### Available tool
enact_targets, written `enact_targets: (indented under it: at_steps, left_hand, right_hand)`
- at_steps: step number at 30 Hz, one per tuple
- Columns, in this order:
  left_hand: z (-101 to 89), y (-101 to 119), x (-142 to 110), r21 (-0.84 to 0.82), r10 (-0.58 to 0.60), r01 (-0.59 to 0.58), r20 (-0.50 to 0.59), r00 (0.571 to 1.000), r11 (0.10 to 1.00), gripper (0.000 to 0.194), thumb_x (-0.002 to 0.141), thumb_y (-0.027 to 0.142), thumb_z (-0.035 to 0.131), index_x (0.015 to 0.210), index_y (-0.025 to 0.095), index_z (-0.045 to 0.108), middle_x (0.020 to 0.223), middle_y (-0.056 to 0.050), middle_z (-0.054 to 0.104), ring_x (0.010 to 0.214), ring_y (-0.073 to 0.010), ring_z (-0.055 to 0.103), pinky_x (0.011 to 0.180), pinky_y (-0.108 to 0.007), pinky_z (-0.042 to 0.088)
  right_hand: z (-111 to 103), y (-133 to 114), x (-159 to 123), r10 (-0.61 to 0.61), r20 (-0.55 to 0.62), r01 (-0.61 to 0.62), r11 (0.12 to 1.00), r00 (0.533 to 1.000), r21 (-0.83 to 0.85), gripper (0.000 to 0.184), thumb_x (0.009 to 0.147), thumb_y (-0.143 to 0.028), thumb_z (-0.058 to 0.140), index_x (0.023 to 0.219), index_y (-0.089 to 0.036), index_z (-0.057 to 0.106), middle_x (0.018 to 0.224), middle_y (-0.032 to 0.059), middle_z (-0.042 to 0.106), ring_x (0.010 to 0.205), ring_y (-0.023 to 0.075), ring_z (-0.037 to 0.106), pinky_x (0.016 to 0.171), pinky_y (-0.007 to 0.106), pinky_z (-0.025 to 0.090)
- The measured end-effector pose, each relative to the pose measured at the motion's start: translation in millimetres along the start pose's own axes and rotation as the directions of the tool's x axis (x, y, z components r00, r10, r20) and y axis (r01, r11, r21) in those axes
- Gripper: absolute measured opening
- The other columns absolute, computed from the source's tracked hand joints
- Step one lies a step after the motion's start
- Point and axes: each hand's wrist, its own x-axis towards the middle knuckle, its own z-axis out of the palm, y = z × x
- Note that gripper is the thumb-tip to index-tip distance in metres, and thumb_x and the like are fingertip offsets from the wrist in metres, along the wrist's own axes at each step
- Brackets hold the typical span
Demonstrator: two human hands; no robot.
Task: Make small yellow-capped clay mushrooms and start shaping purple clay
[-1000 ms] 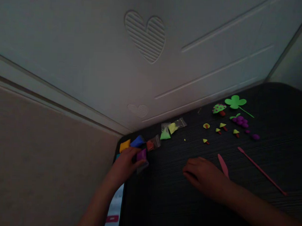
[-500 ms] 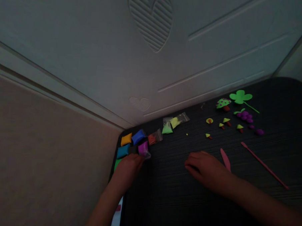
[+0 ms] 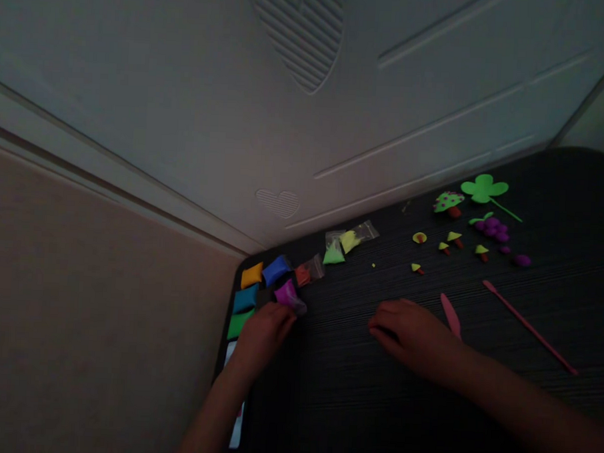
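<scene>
My left hand [image 3: 267, 332] is at the left of the dark table, its fingers closed at the clear end of a bag of purple clay [image 3: 287, 294]. The exact contact is partly hidden by the fingers. My right hand [image 3: 410, 335] rests over the table's middle with fingers curled and fingertips together; anything between them is too dark to make out. Just beyond its wrist lies a pink clay knife [image 3: 450, 314], partly covered by the forearm. A tiny yellow bit [image 3: 373, 265] lies above the right hand.
Clay packs in orange [image 3: 252, 276], blue [image 3: 277, 271], teal [image 3: 245, 298] and green [image 3: 239, 324] line the left edge. Opened bags of red [image 3: 302, 274], light green [image 3: 334, 253] and yellow clay [image 3: 350, 240] lie nearby. Right: small mushrooms [image 3: 454, 238], purple grapes [image 3: 493, 229], a clover [image 3: 484, 188], a pink stick [image 3: 530, 328].
My left hand has moved slightly right, and the clear end of the purple bag has shifted with it. More of the green pack shows. The right hand has stayed nearly still.
</scene>
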Motion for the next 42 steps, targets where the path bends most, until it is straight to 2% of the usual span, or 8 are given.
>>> enact_targets:
  at_steps: [7,10,13,16,25,34,42]
  left_hand:
    - [4.4,9.7,-1.5,-0.036,-0.053,0.052,-0.025,0.998,0.998,0.021,0.086,0.029,0.040,0.079,0.019,0.057,0.081,-0.005,0.061,0.075,-0.0176,0.058,0.068,-0.029,0.045]
    - [6.8,7.4,-1.4,-0.105,-0.088,0.085,-0.028,0.996,0.991,0.020,0.086,0.029,0.041,0.091,0.018,0.057,0.086,-0.006,0.063,0.076,-0.0176,0.060,0.070,-0.030,0.047]
    - [6.0,3.7,-1.4,-0.176,-0.056,0.045,-0.057,0.997,0.983,0.024,0.086,0.028,0.041,0.103,0.020,0.058,0.100,-0.006,0.064,0.088,-0.0171,0.061,0.079,-0.031,0.048]
    - [2.4,2.4,-1.6,-0.183,-0.026,0.014,-0.062,0.998,0.983,0.023,0.086,0.027,0.041,0.096,0.022,0.062,0.098,-0.005,0.065,0.091,-0.0170,0.060,0.081,-0.031,0.048]
    - [2.9,3.6,-0.4,-0.197,-0.096,0.084,-0.051,0.994,0.977,0.021,0.083,0.029,0.045,0.084,0.018,0.062,0.087,-0.005,0.065,0.084,-0.0186,0.060,0.076,-0.032,0.047]
    - [0.0,6.7,2.0,-0.234,-0.141,0.133,-0.017,0.990,0.963,0.026,0.083,0.037,0.043,0.086,0.019,0.062,0.087,-0.004,0.066,0.082,-0.0187,0.061,0.074,-0.031,0.047]
    - [-4.7,3.0,1.9,-0.204,-0.146,0.145,0.009,0.989,0.968,0.026,0.082,0.032,0.042,0.091,0.020,0.063,0.093,-0.005,0.067,0.087,-0.0195,0.061,0.076,-0.030,0.046]
  right_hand:
    - [-1.2,-0.9,1.0,0.003,0.004,-0.003,1.000,1.000,-0.001,0.020,0.087,-0.022,0.044,0.085,-0.020,0.063,0.083,0.0026,0.061,0.080,0.0156,0.056,0.078,0.031,0.039]
    - [-1.7,-1.1,0.7,-0.002,0.005,0.002,1.000,1.000,-0.004,0.020,0.087,-0.023,0.044,0.085,-0.020,0.063,0.083,0.0023,0.062,0.080,0.0153,0.056,0.078,0.032,0.038]
    - [-1.7,-0.8,-0.1,-0.007,0.005,0.007,1.000,1.000,-0.008,0.019,0.087,-0.023,0.043,0.087,-0.020,0.062,0.085,0.0017,0.062,0.082,0.0152,0.056,0.078,0.031,0.038]
    - [-1.3,-0.8,-0.5,-0.005,0.001,0.005,1.000,1.000,-0.016,0.019,0.087,-0.024,0.043,0.086,-0.020,0.062,0.084,0.0017,0.061,0.081,0.0153,0.056,0.078,0.031,0.038]
    - [-2.0,-0.2,-0.8,-0.021,0.002,0.021,1.000,1.000,-0.017,0.019,0.088,-0.024,0.042,0.086,-0.020,0.061,0.084,0.0012,0.061,0.082,0.0150,0.056,0.080,0.032,0.038]
    - [-1.0,-0.2,-1.5,-0.018,0.004,0.018,1.000,1.000,-0.024,0.020,0.088,-0.025,0.042,0.086,-0.020,0.061,0.085,0.0015,0.061,0.082,0.0153,0.055,0.079,0.032,0.038]
    - [-0.9,0.0,-0.7,-0.021,0.006,0.021,0.999,1.000,-0.029,0.020,0.088,-0.025,0.042,0.086,-0.020,0.061,0.086,0.0019,0.061,0.083,0.0159,0.056,0.078,0.032,0.038]
